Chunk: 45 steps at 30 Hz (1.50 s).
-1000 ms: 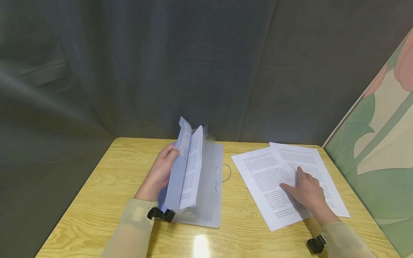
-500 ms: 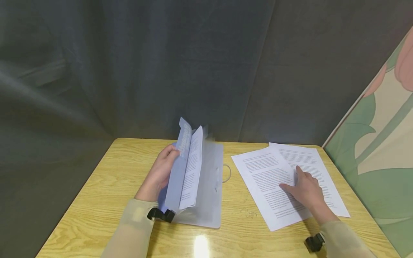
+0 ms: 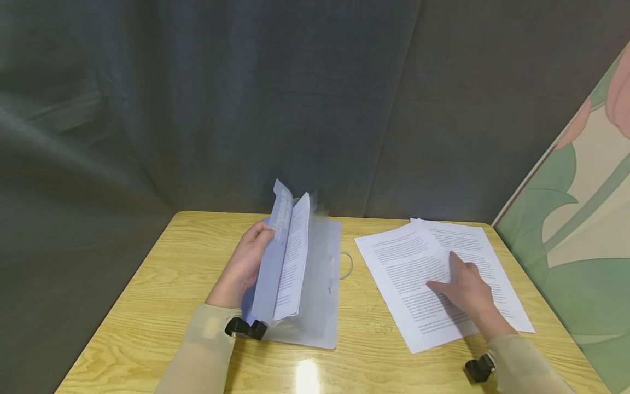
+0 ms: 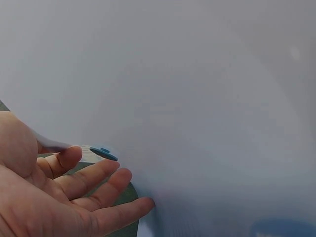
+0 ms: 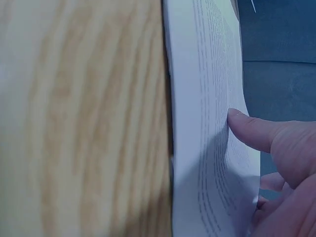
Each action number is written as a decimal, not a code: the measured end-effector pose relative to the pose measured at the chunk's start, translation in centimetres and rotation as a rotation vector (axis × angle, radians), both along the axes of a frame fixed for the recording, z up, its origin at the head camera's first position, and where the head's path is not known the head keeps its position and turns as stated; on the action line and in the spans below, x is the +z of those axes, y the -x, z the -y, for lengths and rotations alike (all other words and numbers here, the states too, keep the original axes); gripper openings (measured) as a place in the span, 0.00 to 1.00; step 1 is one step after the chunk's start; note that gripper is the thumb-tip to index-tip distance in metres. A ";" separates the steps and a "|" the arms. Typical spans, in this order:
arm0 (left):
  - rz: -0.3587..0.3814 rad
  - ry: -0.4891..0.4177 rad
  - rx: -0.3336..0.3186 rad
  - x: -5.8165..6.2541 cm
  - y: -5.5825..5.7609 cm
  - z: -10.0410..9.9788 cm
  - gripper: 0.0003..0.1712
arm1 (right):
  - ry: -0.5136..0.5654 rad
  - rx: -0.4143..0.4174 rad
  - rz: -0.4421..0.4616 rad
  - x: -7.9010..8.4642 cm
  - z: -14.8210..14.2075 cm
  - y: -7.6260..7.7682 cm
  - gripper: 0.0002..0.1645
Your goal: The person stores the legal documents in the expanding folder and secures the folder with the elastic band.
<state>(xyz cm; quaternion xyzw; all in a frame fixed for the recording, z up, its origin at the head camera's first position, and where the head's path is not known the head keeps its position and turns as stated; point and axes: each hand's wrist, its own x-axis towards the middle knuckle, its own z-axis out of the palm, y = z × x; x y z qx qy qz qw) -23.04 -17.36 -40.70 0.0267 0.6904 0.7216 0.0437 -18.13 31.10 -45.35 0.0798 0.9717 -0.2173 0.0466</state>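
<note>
A translucent pale-blue plastic document folder (image 3: pixel 322 306) stands partly opened on the table. My left hand (image 3: pixel 246 257) grips its raised cover, with the thumb over the front and the other fingers behind; a blue snap button (image 4: pixel 103 153) shows by the fingertips in the left wrist view. Inside the folder are printed pages (image 3: pixel 292 265). To the right lies a printed sheet (image 3: pixel 403 279) overlapping a second sheet (image 3: pixel 465 235). My right hand (image 3: pixel 467 290) pinches the first sheet's right edge, thumb on top and fingers at the underside; its surface bows slightly.
A thin looped cord (image 3: pixel 351 266) sticks out beside the folder's right edge. The light wooden table (image 3: pixel 143 306) ends at a dark curtain (image 3: pixel 275 98) behind, and a flower-patterned panel (image 3: pixel 590 230) borders it on the right.
My right hand's fingers have drawn in slightly at the first sheet's edge, and that sheet now bows a little. My left hand and the folder have stayed still.
</note>
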 end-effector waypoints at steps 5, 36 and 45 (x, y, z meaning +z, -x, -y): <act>0.002 0.004 -0.006 -0.1 0.1 0.0 0.10 | 0.021 0.014 -0.026 0.2 -0.5 0.0 0.62; 0.016 -0.003 0.049 0.3 0.1 0.2 0.08 | 0.202 0.103 -0.167 3.4 -0.7 -1.2 0.44; 0.013 -0.009 0.055 0.2 0.1 0.3 0.09 | 0.268 0.040 -0.183 4.0 0.4 -1.8 0.45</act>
